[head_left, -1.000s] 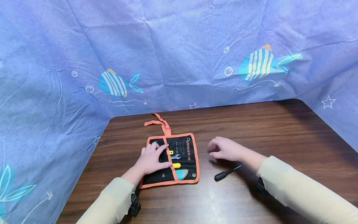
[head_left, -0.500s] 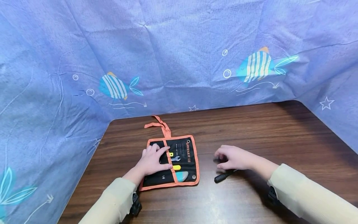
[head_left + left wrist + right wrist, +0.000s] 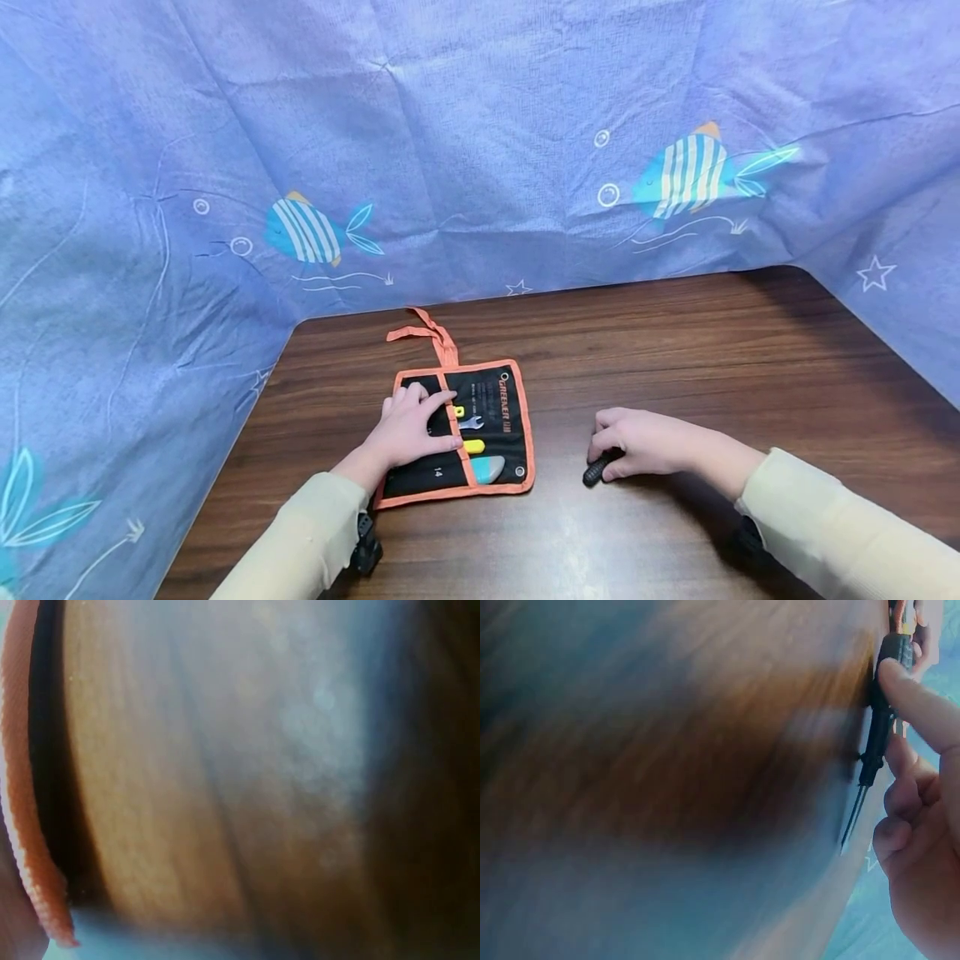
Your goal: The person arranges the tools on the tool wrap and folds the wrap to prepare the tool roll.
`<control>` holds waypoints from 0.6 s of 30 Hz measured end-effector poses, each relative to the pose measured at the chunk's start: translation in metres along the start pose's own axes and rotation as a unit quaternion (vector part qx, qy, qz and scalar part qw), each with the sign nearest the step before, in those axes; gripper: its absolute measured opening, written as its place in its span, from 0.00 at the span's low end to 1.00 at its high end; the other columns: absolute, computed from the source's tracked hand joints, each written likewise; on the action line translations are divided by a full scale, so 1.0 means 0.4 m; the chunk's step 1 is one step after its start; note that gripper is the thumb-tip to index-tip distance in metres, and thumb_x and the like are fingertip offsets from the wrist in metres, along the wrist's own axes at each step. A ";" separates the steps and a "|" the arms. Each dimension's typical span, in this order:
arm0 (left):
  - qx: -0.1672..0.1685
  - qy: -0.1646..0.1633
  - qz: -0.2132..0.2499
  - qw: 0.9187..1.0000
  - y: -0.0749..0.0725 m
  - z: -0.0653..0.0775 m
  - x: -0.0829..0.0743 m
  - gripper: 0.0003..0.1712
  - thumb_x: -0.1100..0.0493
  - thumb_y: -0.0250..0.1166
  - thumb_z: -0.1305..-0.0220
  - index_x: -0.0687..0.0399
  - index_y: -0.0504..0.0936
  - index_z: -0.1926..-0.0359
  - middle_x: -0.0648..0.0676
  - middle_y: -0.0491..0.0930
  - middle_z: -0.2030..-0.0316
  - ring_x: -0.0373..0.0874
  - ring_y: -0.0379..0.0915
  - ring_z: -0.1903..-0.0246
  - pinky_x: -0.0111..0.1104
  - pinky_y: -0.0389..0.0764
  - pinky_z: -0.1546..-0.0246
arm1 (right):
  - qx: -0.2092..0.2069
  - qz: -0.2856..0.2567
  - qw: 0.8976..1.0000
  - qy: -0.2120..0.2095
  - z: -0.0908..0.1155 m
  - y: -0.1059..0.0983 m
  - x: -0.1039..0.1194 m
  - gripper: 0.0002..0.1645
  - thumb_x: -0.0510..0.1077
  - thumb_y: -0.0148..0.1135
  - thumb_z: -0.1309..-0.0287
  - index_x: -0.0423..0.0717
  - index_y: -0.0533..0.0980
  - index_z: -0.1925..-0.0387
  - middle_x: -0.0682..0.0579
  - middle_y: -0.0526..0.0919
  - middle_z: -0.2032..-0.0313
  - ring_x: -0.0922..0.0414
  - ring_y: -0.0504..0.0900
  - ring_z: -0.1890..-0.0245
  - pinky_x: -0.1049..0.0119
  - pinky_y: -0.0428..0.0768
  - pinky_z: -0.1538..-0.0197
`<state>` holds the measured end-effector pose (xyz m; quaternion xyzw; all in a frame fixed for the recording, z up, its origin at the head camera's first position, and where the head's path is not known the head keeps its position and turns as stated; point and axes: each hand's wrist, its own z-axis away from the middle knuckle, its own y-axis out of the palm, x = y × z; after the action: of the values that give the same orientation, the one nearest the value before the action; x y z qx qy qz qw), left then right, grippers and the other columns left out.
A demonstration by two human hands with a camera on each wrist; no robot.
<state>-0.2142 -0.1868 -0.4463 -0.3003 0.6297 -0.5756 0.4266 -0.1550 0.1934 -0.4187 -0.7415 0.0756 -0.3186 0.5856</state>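
A black fabric tool pouch with orange edging [image 3: 491,387] lies flat on the table, left of centre in the head view. My left hand [image 3: 405,427] rests on its pocket side, thumb and index finger spread along the orange band. From the pockets stick out a small open-ended wrench [image 3: 472,423], a yellow end [image 3: 474,447] and a teal-and-grey end [image 3: 488,469]. To the right of the pouch, my right hand [image 3: 651,442] pinches a black-handled screwdriver [image 3: 880,724] between thumb and fingers. Its thin metal shaft shows in the right wrist view but is hidden by the hand in the head view.
Orange ties [image 3: 442,343] trail from the pouch's far edge. The dark wooden table [image 3: 675,333] ends at a blue fish-print cloth [image 3: 480,167] behind and at the sides. The left wrist view is mostly blurred tabletop, with orange edging at its left.
My right hand has come down nearer and slightly rightward onto the screwdriver and taken hold of it. My left hand stays on the pouch.
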 end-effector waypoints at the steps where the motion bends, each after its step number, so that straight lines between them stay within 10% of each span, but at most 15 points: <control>1: -0.002 0.000 0.002 1.000 0.001 0.000 0.000 0.50 0.18 0.52 0.57 0.32 0.66 0.34 0.45 0.58 0.66 0.45 0.50 0.66 0.40 0.52 0.66 | -0.009 0.007 1.000 -0.008 0.003 -0.001 -0.001 0.10 0.48 0.71 0.55 0.62 0.81 0.67 0.66 0.66 0.70 0.69 0.66 0.70 0.73 0.68 0.67; 18: -0.011 -0.013 0.029 0.999 0.004 -0.004 0.000 0.48 0.19 0.56 0.57 0.36 0.68 0.37 0.46 0.60 0.65 0.43 0.53 0.66 0.39 0.52 0.66 | -0.026 -0.045 0.993 0.104 0.031 0.012 -0.011 0.12 0.53 0.65 0.47 0.56 0.77 0.61 0.63 0.70 0.65 0.66 0.71 0.68 0.68 0.72 0.64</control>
<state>-0.2156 -0.1859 -0.4481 -0.2940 0.6391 -0.5518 0.4479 -0.1502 0.2042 -0.4263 -0.7218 0.1110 -0.4184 0.5400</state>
